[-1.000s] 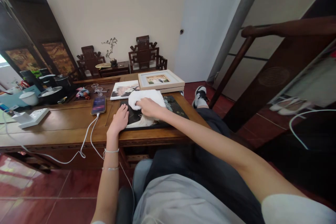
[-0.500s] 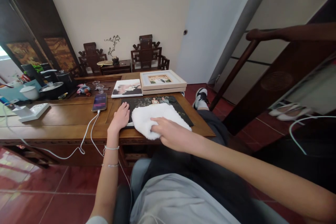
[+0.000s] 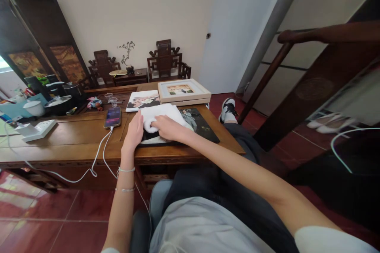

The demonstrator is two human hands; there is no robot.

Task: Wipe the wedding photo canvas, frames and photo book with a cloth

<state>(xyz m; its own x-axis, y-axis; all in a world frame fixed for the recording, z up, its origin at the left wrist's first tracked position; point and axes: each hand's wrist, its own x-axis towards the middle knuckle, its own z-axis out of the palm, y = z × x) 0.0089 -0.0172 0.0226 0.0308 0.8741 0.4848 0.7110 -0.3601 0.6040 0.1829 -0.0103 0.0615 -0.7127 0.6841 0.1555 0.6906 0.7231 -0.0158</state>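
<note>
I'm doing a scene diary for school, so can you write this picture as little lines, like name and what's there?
Right hand: fingers on a white cloth
Left hand: beside the cloth's left edge
Under cloth: dark photo panel
Behind cloth: pale frames, stacked
Phone: screen lit, lying on wooden table

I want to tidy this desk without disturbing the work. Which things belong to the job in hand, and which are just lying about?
In the job:
white cloth, in the right hand
dark picture panel, partly under the cloth; left hand at its left edge

Lying about:
phone
power strip
pale framed picture and white-edged picture, untouched (perhaps related)
</note>
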